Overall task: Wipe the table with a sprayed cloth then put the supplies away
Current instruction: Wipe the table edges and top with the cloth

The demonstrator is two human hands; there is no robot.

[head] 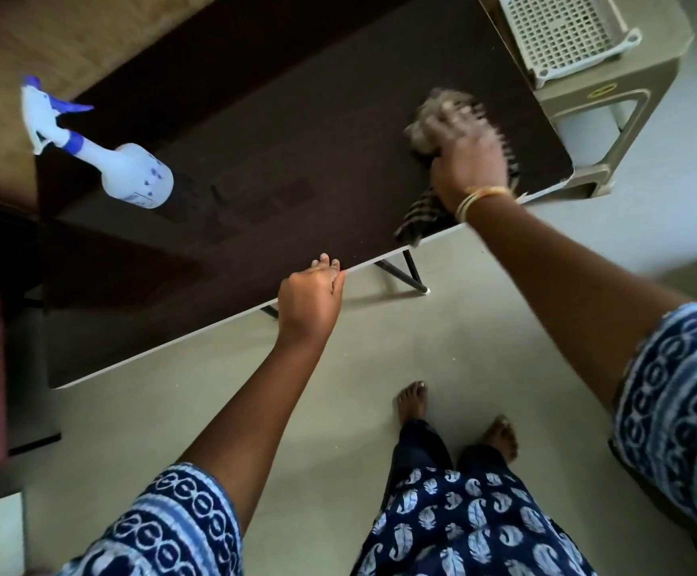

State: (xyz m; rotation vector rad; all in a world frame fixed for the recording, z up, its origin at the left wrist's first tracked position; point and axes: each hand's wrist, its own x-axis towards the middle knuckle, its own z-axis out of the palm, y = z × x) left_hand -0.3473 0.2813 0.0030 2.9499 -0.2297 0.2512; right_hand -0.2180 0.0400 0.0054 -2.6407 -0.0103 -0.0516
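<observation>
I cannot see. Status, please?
Right hand presses cloth on table. Left hand grips table edge. Spray bottle stands apart.

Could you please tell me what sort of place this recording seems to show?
Probably a room in a home. A low dark brown folding table stands on a pale tiled floor, a white perforated plastic basket sits on a beige plastic stool, and the person is barefoot.

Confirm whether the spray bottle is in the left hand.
No: the spray bottle stands alone on the table, while the left hand grips the table's near edge.
</observation>
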